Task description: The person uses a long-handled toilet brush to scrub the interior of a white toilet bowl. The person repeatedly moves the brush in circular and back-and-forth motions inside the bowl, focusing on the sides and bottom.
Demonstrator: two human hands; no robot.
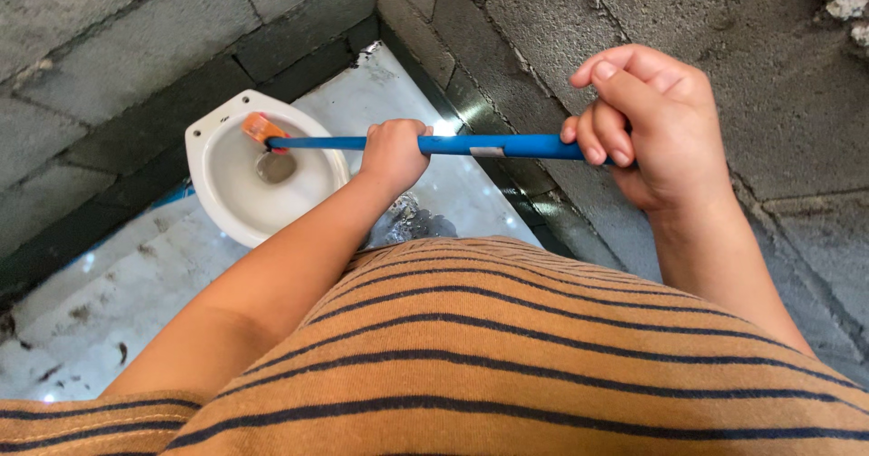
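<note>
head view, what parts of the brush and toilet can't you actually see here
- Blue handle, head view: two stretches are covered by the left hand and the right hand, so its far end is hidden.
- Orange brush head: too small to make out bristles.
- White toilet bowl: near rim hidden behind the left forearm.
- Floor: lower part blocked by the striped shirt.

- One view only, from a camera worn on the person's head.
- It looks steeply down past the striped shirt [507,356] toward the wet floor [109,302].
- The hands sit close; the block walls [724,76] meet at a corner ahead.
</note>
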